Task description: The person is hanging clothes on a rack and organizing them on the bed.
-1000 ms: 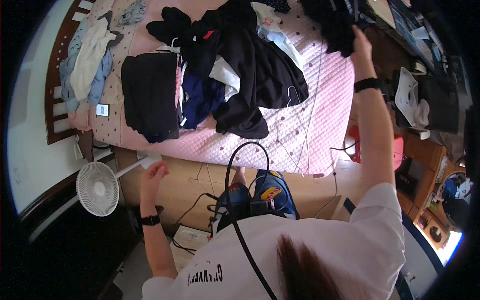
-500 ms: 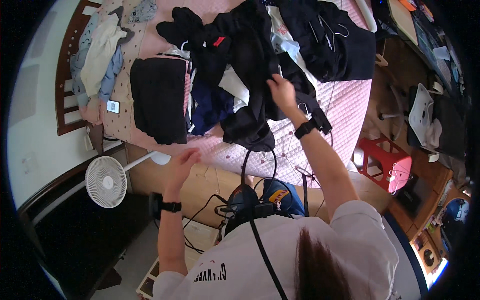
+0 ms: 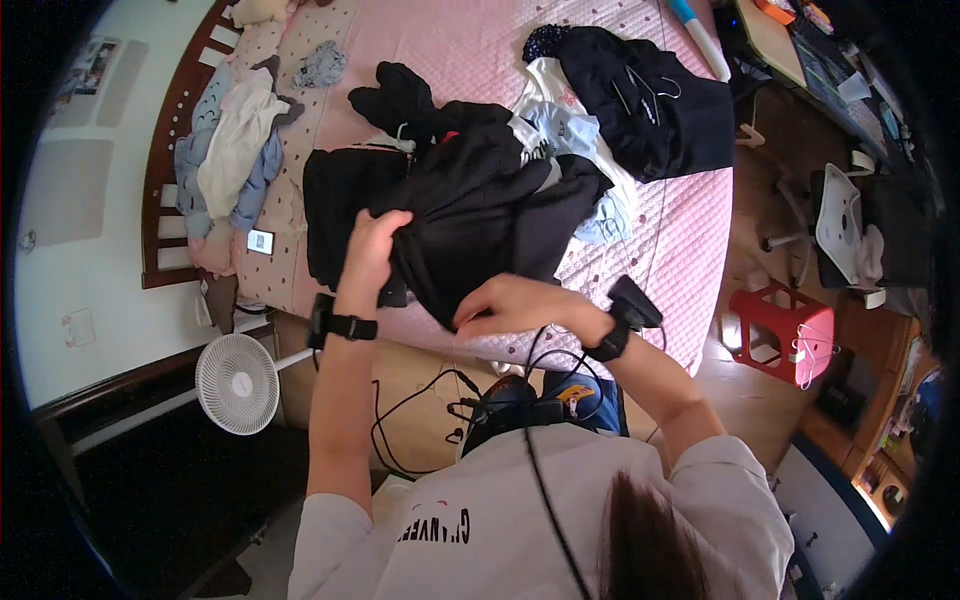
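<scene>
A large black garment lies spread over the near part of the bed; I cannot make out its exact kind. My left hand is closed on its left side, with the thumb on top of the cloth. At the near hem my right hand has its fingers curled round the edge, the fingertips partly hidden. Under the garment's left side is a folded black cloth. Beyond it sits a bunched black piece of clothing. White and light-blue shirts stick out to the right.
Black clothing with wire hangers on it lies at the far right of the pink quilted bed. White and blue clothes hang by the headboard, near a phone. A white fan and a red stool flank the bed; cables hang before me.
Both hands have taken hold of the black garment, which is now spread wider toward me. My left hand has moved up onto it; my right hand has come down to its near edge.
</scene>
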Available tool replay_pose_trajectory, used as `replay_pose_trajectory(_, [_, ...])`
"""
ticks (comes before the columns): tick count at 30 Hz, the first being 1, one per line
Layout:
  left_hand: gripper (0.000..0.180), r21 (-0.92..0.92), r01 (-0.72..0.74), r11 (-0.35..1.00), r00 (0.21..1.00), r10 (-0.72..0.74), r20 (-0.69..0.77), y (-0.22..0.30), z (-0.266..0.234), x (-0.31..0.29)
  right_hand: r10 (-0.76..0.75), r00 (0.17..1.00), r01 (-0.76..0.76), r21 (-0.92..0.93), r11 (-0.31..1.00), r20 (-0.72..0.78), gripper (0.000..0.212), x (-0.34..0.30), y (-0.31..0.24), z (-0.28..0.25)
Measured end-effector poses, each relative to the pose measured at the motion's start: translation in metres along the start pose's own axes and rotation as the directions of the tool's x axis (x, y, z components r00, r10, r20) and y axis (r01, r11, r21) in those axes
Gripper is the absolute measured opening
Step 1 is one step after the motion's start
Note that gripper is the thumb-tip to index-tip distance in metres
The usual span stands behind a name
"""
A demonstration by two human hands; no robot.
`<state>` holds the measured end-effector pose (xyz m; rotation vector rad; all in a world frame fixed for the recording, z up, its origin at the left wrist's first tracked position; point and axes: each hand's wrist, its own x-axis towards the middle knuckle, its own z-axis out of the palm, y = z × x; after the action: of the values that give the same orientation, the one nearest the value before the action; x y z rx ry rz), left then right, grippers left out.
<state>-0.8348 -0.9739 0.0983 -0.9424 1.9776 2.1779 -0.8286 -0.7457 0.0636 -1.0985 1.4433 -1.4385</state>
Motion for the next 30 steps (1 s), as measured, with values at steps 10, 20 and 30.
replay_pose_trajectory(10, [0.038,-0.199,-0.472,0.859,0.865,0.495,0.085,0.191,-0.062,-0.104,-0.347,0.499,0.005,-0.397,0.918,-0.794,0.094,-0.023,-0.056,-0.034])
replay_pose_trajectory(20, [0.037,-0.084,-0.636,0.767,0.749,0.64,0.172,0.217,-0.129,-0.162,-0.289,0.312,0.493,-0.106,0.863,-0.905,0.041,-0.018,-0.189,-0.088])
replay_pose_trajectory(30, [0.042,-0.414,-0.492,0.766,0.827,0.56,0.052,0.196,-0.222,-0.156,-0.259,0.138,0.34,-0.2,0.919,-0.956,0.042,-0.086,-0.253,-0.094])
